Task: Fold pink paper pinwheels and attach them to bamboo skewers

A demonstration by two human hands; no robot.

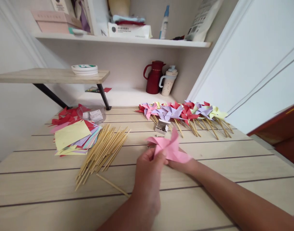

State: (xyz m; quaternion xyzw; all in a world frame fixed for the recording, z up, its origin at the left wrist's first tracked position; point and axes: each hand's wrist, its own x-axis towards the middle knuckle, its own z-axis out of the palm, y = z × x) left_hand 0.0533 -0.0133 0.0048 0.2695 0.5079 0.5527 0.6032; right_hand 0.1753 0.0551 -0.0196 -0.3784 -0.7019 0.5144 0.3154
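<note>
Left hand and right hand both have hold of a pink paper pinwheel, fingers pinched on its folded flaps, held just above the middle of the counter. Left hand pinches the near-left flap, the right one is tucked under the pinwheel's right side so you only see part of it.

Just left of the hands there's a bundle of bamboo sticks fanned out on the counter, with one single stick lying loose near its lower end. Further left, toward the counter's left edge, sits a messy stack of coloured paper squares, yellow sheet on top, red ones behind.

Along the far right edge of the counter is a whole row of finished pinwheels on sticks, pink, purple, red, yellow. A small metal stapler-looking thing sits just in front of them, near the pink pinwheel. Back in the corner behind them stand a red jug and a speckled cup.
</note>
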